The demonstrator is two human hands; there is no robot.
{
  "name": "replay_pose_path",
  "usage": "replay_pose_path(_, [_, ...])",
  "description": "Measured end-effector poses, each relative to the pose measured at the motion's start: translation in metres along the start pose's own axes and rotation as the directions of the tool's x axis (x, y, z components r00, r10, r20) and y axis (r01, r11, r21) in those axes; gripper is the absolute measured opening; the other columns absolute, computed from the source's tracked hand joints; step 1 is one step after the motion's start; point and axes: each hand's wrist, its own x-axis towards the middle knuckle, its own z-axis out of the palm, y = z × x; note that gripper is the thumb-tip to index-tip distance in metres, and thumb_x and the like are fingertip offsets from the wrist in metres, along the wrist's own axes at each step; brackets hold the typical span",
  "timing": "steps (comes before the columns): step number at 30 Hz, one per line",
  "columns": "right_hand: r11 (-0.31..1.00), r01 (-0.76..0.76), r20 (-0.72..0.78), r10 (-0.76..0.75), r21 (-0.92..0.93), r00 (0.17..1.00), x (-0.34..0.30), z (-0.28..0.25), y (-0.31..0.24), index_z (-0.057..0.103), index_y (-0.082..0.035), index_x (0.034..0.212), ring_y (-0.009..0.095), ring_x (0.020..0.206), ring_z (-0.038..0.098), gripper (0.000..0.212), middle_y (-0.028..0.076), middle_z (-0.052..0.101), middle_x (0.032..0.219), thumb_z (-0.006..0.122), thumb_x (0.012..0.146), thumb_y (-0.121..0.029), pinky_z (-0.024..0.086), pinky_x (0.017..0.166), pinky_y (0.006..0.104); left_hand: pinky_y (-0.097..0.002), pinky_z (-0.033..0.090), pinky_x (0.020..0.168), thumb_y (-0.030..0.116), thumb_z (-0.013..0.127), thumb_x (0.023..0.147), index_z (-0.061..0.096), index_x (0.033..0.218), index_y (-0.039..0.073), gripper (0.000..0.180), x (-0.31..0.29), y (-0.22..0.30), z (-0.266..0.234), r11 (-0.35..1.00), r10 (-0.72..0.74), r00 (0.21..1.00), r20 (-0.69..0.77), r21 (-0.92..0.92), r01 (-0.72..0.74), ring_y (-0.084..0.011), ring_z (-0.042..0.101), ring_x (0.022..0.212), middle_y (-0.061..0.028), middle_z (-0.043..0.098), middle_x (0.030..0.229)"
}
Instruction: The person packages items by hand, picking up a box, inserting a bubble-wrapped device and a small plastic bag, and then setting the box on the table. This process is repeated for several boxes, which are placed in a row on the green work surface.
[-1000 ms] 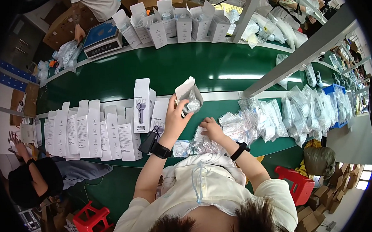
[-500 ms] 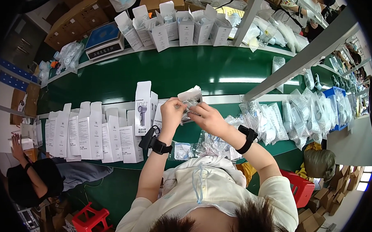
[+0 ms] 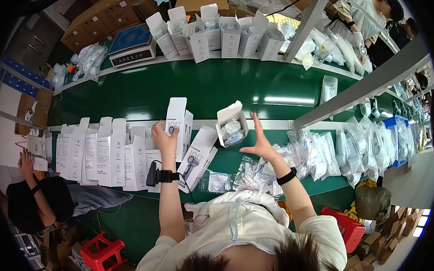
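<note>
The open box [image 3: 229, 112] stands between my hands by the metal rail [image 3: 273, 125], its flap up; clear plastic packets [image 3: 232, 129] show in its mouth; on the far ledge, more open boxes [image 3: 230, 42] hold clear-wrapped items; a blue bin [image 3: 390, 122] at far right holds wrapped goods; a row of white boxes [image 3: 103, 160] with raised flaps lines the left, their insides hidden from me.

My left hand [image 3: 165, 138] is at the upright box [image 3: 177, 110], thumb over its face; I cannot tell whether it grips; that forearm runs nearly straight up; my right hand [image 3: 262, 142] is released, thumb and fingers spread, just beside the open box; its forearm slants inward.

A tilted box [image 3: 197, 155] lies between; small bags [image 3: 252, 175] lie along the near edge; green tabletop [image 3: 186, 88] stretches beyond the rail to the ledge; a slanting bar [image 3: 365, 88] bounds the right.
</note>
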Motion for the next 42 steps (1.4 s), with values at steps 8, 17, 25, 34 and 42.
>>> replay_pose_path(8, [0.928, -0.263, 0.317, 0.175, 0.262, 0.932, 0.021, 0.043, 0.043, 0.024, -0.005, 0.133, 0.029, 0.117, 0.035, 0.103, 0.013, 0.034, 0.124, 0.082, 0.048, -0.012, 0.028, 0.101, 0.0355, -0.0507, 0.025, 0.097, 0.018, 0.072, 0.064, 0.033, 0.127, 0.005, 0.074, -0.009, 0.027, 0.022, 0.88, -0.015, 0.98, 0.2, 0.467, -0.082, -0.0413, 0.026, 0.121, -0.0226, 0.025, 0.132])
replay_pose_path(17, [0.931, -0.251, 0.142, 0.219, 0.267, 0.965, 0.03, 0.069, 0.046, 0.029, -0.003, 0.126, 0.027, 0.114, 0.038, 0.094, 0.012, 0.036, 0.119, 0.082, 0.048, -0.009, 0.033, 0.097, 0.035, -0.0486, 0.026, 0.097, 0.014, 0.077, 0.057, 0.037, 0.125, 0.005, 0.079, -0.093, 0.047, -0.004, 0.838, 0.258, 0.817, 0.516, 0.3, -0.455, -0.0416, 0.026, 0.12, -0.0231, 0.021, 0.134])
replay_pose_path(25, [0.953, -0.18, 0.1, 0.16, 0.245, 0.982, 0.052, 0.121, 0.026, 0.024, -0.003, 0.131, 0.031, 0.119, 0.031, 0.098, 0.016, 0.032, 0.125, 0.081, 0.05, -0.009, 0.028, 0.101, 0.0359, -0.0473, 0.034, 0.096, 0.025, 0.08, 0.06, 0.005, 0.136, 0.006, 0.108, -0.126, 0.066, -0.09, 0.552, 0.157, 0.963, -0.219, -0.789, -0.269, -0.0336, 0.032, 0.121, -0.023, 0.019, 0.136])
replay_pose_path(34, [0.075, -0.364, 0.367, -0.034, 0.929, 0.93, 0.001, -0.008, -0.053, 0.006, -0.008, 0.139, 0.025, 0.131, 0.018, 0.097, 0.013, 0.018, 0.141, 0.066, 0.072, -0.043, 0.02, 0.104, 0.0388, -0.041, 0.029, 0.099, 0.042, 0.073, 0.065, 0.015, 0.136, 0.001, 0.101, -0.101, 0.112, -0.029, 0.555, 0.618, 0.72, 0.315, -0.824, -0.116, -0.0325, 0.025, 0.128, -0.0224, 0.013, 0.141])
replay_pose_path(42, [0.905, -0.175, 0.114, 0.142, 0.387, 0.983, 0.003, -0.059, -0.052, 0.025, -0.004, 0.135, 0.022, 0.126, 0.028, 0.076, 0.014, 0.03, 0.136, 0.061, 0.078, -0.04, 0.024, 0.101, 0.0328, -0.0395, 0.032, 0.094, 0.023, 0.074, 0.066, 0.03, 0.126, 0.006, 0.076, -0.086, 0.184, 0.023, 0.526, 0.612, 0.773, 0.165, -0.815, -0.243, -0.032, 0.033, 0.119, -0.0197, 0.029, 0.129])
